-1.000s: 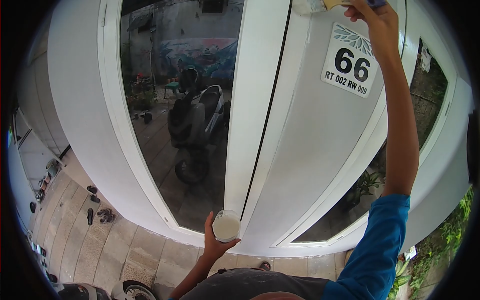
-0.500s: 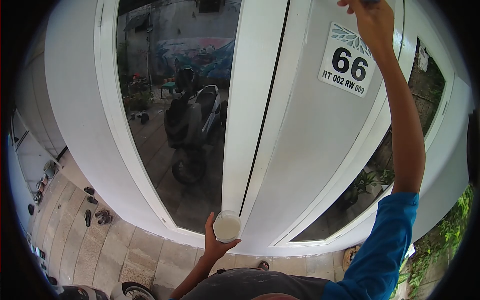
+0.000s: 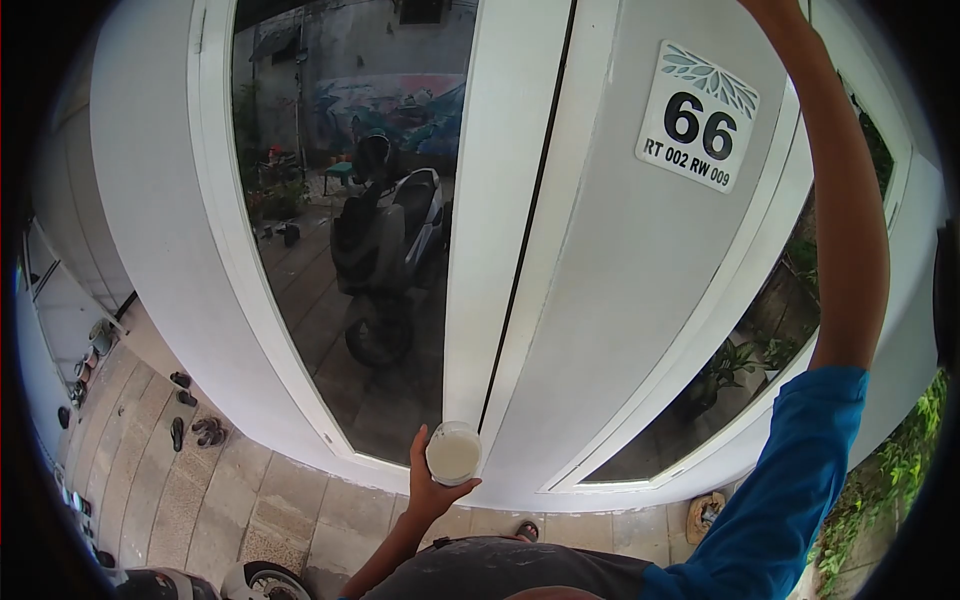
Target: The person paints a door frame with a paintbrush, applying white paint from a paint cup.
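My left hand (image 3: 436, 490) is wrapped round a clear cup (image 3: 454, 453) with milky white liquid in it, held low before the white door frame. My right arm (image 3: 845, 200) reaches up along the right side, in a blue sleeve. Only the base of my right hand (image 3: 772, 8) shows at the top edge; its fingers and anything in them are out of view. Below and left of that hand, a white house-number plate (image 3: 698, 115) reading 66 is fixed to the pale grey wall (image 3: 640, 260).
A dark glass pane (image 3: 300, 330) at left reflects a parked scooter. Another window (image 3: 700, 390) stands at right. Sandals (image 3: 208, 432) lie on the paving at lower left, near a motorbike wheel (image 3: 270, 582). Green plants (image 3: 870, 500) grow at lower right.
My right hand has moved up and right, mostly out of the picture, uncovering the number plate's upper corner. My left hand and the cup have stayed nearly still.
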The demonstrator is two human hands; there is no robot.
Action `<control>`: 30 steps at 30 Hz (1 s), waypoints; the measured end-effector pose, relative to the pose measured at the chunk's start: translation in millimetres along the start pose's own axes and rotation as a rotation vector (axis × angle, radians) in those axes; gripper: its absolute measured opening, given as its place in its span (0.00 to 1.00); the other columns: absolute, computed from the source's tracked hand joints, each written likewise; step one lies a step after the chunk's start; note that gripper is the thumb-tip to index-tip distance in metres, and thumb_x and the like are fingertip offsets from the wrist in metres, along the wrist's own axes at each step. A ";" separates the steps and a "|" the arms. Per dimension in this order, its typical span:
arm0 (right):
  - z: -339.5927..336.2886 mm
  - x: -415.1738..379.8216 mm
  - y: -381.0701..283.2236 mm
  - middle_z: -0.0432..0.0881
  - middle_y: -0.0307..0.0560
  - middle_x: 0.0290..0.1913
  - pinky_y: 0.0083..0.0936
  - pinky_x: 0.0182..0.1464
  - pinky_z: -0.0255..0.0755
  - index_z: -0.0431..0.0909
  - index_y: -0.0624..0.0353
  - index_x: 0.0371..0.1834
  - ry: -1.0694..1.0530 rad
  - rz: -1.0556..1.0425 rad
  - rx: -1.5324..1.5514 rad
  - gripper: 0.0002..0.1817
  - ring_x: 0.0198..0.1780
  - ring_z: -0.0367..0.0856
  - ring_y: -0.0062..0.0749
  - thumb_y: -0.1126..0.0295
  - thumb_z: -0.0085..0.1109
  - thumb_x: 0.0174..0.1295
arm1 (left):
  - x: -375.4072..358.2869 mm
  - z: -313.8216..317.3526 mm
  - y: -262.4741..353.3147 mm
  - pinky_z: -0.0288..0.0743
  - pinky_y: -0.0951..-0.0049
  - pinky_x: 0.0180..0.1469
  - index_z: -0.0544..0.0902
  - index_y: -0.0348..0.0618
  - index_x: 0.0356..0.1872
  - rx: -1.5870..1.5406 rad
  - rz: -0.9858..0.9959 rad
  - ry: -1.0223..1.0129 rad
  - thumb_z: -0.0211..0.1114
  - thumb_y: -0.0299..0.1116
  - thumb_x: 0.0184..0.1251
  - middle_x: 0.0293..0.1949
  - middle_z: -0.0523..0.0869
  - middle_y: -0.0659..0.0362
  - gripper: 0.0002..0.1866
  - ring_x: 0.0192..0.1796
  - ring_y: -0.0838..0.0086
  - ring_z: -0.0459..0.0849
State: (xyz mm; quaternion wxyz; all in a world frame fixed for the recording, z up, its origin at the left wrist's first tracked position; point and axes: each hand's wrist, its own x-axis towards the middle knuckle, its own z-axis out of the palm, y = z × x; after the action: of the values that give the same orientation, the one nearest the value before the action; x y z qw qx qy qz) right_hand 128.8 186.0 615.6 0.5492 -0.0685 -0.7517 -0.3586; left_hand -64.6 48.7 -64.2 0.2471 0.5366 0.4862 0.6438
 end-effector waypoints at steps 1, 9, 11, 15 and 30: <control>-2.2 0.7 -4.4 0.85 0.46 0.30 0.29 0.35 0.77 0.82 0.63 0.39 0.026 -0.048 -0.115 0.06 0.31 0.85 0.30 0.72 0.69 0.68 | 0.0 0.9 4.7 0.71 0.55 0.72 0.47 0.37 0.81 -0.017 -0.017 -0.004 0.91 0.34 0.42 0.71 0.67 0.44 0.70 0.72 0.57 0.73; 11.0 -98.2 -16.6 0.87 0.43 0.35 0.23 0.39 0.75 0.86 0.58 0.45 -0.352 -0.342 -0.177 0.12 0.32 0.82 0.31 0.61 0.71 0.69 | 0.5 0.5 -1.2 0.71 0.55 0.72 0.47 0.36 0.81 -0.041 -0.027 0.013 0.92 0.35 0.41 0.71 0.67 0.44 0.70 0.72 0.56 0.73; -0.6 -103.5 -45.5 0.89 0.45 0.39 0.29 0.47 0.82 0.85 0.53 0.45 -0.589 -0.133 -0.067 0.09 0.39 0.88 0.37 0.61 0.68 0.71 | 0.3 -0.6 -1.1 0.71 0.55 0.72 0.47 0.36 0.81 -0.048 -0.017 0.023 0.92 0.35 0.41 0.71 0.67 0.44 0.70 0.72 0.56 0.74; -6.0 -50.0 -49.4 0.84 0.42 0.31 0.29 0.37 0.76 0.82 0.61 0.39 -0.748 0.208 0.056 0.08 0.33 0.82 0.27 0.69 0.70 0.67 | 1.5 -1.9 6.2 0.72 0.55 0.72 0.47 0.37 0.81 0.017 -0.005 0.023 0.92 0.34 0.41 0.71 0.68 0.43 0.70 0.72 0.56 0.74; 5.7 -110.4 -50.4 0.85 0.44 0.37 0.30 0.36 0.78 0.84 0.55 0.41 -0.489 -0.443 -0.041 0.06 0.32 0.83 0.34 0.72 0.72 0.64 | 0.7 2.7 4.5 0.72 0.55 0.71 0.47 0.38 0.81 -0.052 -0.028 0.018 0.91 0.34 0.42 0.70 0.69 0.44 0.69 0.71 0.56 0.76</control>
State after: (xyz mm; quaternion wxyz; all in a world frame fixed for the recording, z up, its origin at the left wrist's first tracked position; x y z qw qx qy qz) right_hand 142.1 184.6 494.8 0.2596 0.0015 -0.8507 -0.4571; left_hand -61.4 48.4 -60.0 0.2655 0.5173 0.4789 0.6577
